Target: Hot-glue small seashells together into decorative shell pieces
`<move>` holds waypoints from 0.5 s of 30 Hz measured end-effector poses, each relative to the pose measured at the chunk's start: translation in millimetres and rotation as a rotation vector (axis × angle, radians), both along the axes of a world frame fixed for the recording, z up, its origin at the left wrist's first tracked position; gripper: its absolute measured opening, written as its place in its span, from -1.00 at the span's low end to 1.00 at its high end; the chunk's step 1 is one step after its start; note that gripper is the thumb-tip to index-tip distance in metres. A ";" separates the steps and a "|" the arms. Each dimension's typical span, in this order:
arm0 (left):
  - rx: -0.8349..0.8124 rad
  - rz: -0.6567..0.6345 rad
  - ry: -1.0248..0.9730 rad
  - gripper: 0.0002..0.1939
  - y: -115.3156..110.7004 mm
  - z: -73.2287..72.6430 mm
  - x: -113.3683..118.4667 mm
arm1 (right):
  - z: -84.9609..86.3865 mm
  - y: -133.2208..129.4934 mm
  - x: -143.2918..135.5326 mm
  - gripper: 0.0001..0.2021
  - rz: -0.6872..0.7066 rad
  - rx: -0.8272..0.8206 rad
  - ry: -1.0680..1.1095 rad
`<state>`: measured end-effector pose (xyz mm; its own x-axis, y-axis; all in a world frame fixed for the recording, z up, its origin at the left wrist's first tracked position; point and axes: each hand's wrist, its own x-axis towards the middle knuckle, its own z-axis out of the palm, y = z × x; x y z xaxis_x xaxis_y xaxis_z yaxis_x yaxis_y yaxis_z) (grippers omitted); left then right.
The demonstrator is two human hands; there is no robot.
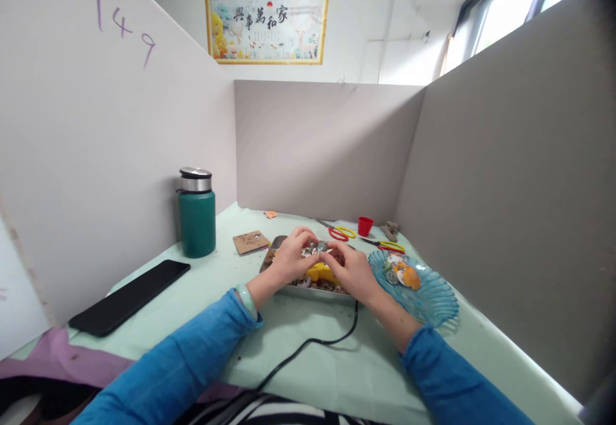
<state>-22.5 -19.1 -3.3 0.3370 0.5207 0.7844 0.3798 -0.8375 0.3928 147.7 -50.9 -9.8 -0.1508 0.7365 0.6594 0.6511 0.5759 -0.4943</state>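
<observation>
Both hands meet above a metal tray point(312, 293) filled with small loose scraps. My left hand point(293, 255) has its fingers curled, pinching a small grey-and-white piece point(318, 246) from the left. On the other side, my right hand point(351, 268) grips the same piece with bent fingers. Its exact kind is too small to make out. Below the hands, a yellow tool point(321, 273) lies in the tray, partly covered by them. A blue glass plate point(436, 300) with several orange, white and grey cut pieces point(403, 272) sits to the right.
A black cord point(308, 343) runs from the tray toward me. Two pairs of scissors point(342, 231), a red cup point(365, 226) and a brown card point(251, 242) lie around the tray. On the left stand a green bottle point(197, 223) and a black phone-like slab point(129, 296). Grey partitions point(327, 149) enclose the table.
</observation>
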 end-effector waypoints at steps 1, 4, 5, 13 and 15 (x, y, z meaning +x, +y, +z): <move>0.008 0.008 0.014 -0.81 -0.9 -0.2 0.3 | -0.7 0.1 -0.6 -0.76 0.001 -0.005 0.009; 0.005 0.047 0.067 -0.80 -3.1 -1.7 1.0 | -3.1 1.2 -1.9 -0.76 0.011 -0.016 0.031; -0.004 0.059 0.081 -0.80 -3.7 -2.1 1.1 | -3.9 1.7 -2.2 -0.76 0.017 -0.022 0.038; -0.045 -0.008 0.080 -0.79 -5.6 -2.2 2.1 | -8.2 6.7 -1.7 -0.74 0.034 -0.038 0.083; -0.053 -0.011 0.074 -0.79 -5.6 -2.4 2.1 | -9.0 7.0 -1.7 -0.73 0.035 -0.047 0.093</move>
<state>-20.3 -24.7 -5.7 0.3989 0.5566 0.7287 0.4006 -0.8206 0.4075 146.0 -43.9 -18.8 -0.1171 0.7623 0.6365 0.5808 0.5725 -0.5787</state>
